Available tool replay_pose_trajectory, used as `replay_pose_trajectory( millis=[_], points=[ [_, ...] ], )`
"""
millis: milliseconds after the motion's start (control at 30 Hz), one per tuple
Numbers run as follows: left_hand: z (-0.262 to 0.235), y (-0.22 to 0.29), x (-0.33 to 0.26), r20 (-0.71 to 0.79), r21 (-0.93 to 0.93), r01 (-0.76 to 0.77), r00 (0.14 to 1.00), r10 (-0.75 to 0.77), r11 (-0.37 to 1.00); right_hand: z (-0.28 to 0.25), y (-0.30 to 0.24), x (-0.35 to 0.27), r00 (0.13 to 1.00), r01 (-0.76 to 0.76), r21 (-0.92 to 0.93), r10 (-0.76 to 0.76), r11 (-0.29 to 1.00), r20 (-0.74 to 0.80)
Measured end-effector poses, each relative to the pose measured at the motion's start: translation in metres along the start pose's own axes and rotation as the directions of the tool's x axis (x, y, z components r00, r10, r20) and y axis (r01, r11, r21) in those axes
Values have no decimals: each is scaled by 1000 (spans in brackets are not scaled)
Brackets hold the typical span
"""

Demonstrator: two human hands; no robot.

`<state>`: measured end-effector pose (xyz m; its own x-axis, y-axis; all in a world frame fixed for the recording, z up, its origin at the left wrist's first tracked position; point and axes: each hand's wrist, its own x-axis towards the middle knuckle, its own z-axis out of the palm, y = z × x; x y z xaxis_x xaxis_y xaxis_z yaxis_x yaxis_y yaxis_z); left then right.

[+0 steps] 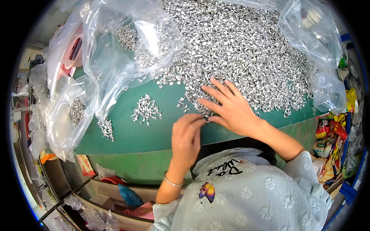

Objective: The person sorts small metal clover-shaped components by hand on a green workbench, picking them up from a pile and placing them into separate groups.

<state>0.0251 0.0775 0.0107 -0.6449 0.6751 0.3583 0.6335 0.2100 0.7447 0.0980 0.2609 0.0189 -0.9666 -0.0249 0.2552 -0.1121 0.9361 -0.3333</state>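
Note:
A large heap of small, curved, silvery metal pieces (231, 46) covers much of the green tabletop (154, 134). My right hand (235, 111) lies with its fingers spread over the near edge of this heap, palm down. Beside its thumb, the fingers of my left hand (187, 133) are bent and drawn together, slightly blurred. One small metal piece (206, 119) shows at the left fingertips, close to the right thumb; the fingers partly hide it. Left of my hands sits a small separate pile of the same pieces (147, 109).
Clear plastic bags (111, 57) stand at the left, with a little pile of pieces (106, 129) near them. Another clear bag (312, 30) lies at the far right. A pink container (73, 52) stands behind the left bags. Below the table's front edge is an open drawer (127, 215).

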Motion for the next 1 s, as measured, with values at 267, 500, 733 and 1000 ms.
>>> replay_pose_trajectory(
  millis=[267, 500, 733, 1000],
  points=[
    [-2, -13, -11, 100, -14, -30, 995, 31, 999, -8, 15, -22, 994, -103, -169, 94, 980, -63],
    [-10, -7, -16, -50, 3, 72, 996, -71, 997, -2, 1, 7, 993, -78, 72, 84, 994, -88],
    [-23, 0, -27, -148, 228, 184, 977, -152, 956, 1, 6, 1, 992, 55, 38, -59, 998, 108],
    [-17, -6, -23, -141, 21, 287, 949, -281, 958, -12, 19, -3, 989, -90, -116, 76, 989, -124]
  ],
)
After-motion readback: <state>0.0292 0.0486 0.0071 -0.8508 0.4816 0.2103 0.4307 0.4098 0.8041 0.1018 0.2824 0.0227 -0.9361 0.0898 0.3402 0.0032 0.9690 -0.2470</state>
